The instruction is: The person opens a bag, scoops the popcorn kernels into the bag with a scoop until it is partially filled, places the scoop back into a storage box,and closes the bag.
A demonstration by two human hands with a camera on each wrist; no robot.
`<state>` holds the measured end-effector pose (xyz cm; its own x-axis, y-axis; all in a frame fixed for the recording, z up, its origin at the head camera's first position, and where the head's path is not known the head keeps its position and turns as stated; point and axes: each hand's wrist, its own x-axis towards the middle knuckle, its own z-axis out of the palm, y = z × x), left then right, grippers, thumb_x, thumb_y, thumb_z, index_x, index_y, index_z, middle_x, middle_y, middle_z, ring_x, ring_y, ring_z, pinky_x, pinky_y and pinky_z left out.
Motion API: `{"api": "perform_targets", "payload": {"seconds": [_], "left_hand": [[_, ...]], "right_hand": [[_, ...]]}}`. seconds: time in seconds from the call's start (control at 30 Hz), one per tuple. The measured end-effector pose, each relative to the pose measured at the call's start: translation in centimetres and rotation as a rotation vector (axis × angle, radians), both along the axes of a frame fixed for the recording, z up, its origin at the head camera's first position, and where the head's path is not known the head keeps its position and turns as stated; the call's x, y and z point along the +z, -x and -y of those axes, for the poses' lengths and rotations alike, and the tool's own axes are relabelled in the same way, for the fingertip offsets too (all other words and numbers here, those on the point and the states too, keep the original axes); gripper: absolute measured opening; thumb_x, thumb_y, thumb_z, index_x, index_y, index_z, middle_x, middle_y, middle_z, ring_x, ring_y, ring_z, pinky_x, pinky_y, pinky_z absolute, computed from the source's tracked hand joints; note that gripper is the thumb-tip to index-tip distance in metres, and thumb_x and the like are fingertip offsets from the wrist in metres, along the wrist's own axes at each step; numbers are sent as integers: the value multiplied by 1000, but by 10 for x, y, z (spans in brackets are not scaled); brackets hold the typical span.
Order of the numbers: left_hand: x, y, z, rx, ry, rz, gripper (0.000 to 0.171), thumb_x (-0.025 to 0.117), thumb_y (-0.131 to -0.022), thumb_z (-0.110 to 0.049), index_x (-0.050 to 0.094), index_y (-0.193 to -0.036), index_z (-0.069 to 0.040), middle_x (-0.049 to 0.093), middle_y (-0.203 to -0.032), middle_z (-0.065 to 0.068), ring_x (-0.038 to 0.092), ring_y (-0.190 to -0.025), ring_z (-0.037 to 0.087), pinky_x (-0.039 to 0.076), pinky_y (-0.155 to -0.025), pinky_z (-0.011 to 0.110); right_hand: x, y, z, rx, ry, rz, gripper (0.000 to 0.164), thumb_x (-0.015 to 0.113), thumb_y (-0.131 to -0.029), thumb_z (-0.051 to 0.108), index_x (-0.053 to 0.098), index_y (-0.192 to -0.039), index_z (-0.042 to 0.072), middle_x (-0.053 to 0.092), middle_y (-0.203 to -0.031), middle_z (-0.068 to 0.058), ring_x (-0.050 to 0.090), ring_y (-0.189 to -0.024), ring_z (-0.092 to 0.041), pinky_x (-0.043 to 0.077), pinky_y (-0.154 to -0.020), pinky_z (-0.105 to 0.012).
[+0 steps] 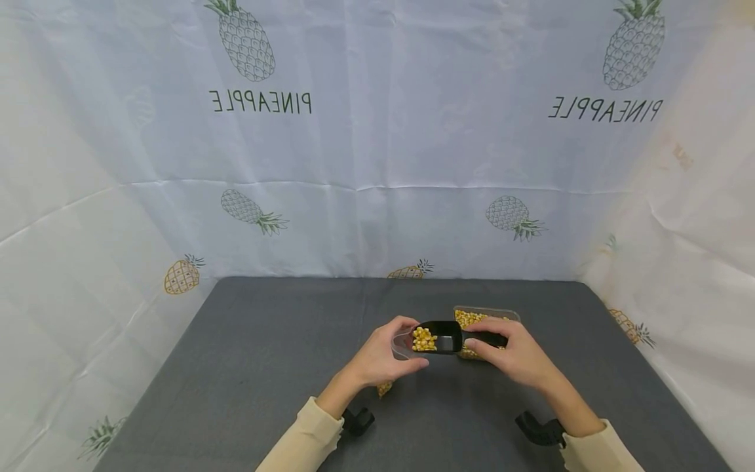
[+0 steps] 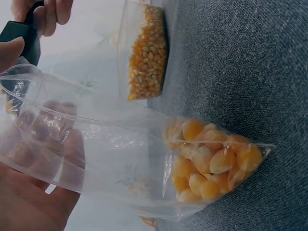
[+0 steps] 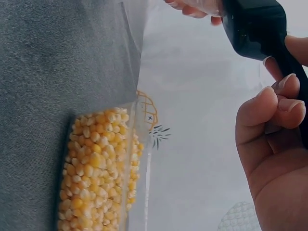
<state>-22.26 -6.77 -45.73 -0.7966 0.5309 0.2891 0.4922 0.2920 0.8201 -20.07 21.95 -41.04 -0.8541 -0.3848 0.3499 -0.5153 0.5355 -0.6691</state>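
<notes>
Wrinkled pineapple-print cloth (image 1: 377, 137) hangs behind our woven-looking grey tabletop (image 1: 277, 347), and we see our left hand (image 1: 379, 354) gripping a thin, glossy clear plastic bag (image 2: 120, 151), plump corn kernels (image 2: 211, 163) bulging its pointed bottom. Our right hand (image 1: 516, 353) pinches the slim handle (image 1: 491, 339) of a smooth black scoop (image 1: 453, 337), its front end at the bag's open mouth, more kernels aboard; a clear rectangular box (image 1: 488, 309) of corn sits behind.

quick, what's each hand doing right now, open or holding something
Left hand: closed around the bag, holding it.
Right hand: closed, holding the scoop by its handle.
</notes>
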Motion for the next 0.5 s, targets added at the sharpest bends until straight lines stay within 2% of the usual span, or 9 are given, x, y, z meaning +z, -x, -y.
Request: {"api": "perform_targets", "payload": {"seconds": [0.13,0.27,0.37,0.5], "left_hand": [[1,0,1,-12,0,4,62,77,-91,-30,50,-142,-7,62,-122,5,64,-104,15,56,-84,27],[2,0,1,-24,5,5,63,77,-91,-29,49,-143,-6,62,-118,4,64,-104,21,56,-83,26],[2,0,1,-25,15,-5,62,78,-91,-30,50,-142,-7,62,-117,3,63,-102,19,56,-82,26],[2,0,1,-30,16,-13,59,78,-91,-30,51,-140,-9,62,-119,3,62,-100,14,56,-81,26]], "right_hand": [[6,1,0,9,-8,7,22,72,-96,18,76,-118,13,72,-118,-1,66,-109,-22,55,-89,-41],[8,4,-1,25,-12,5,22,73,-96,17,76,-117,13,72,-116,-1,66,-107,-20,56,-86,-38],[9,5,-1,31,-29,8,22,73,-96,18,76,-117,12,72,-116,-1,66,-106,-21,56,-85,-38],[11,5,0,31,-51,31,25,73,-96,20,75,-118,9,72,-117,-5,66,-109,-28,55,-87,-46]]}}
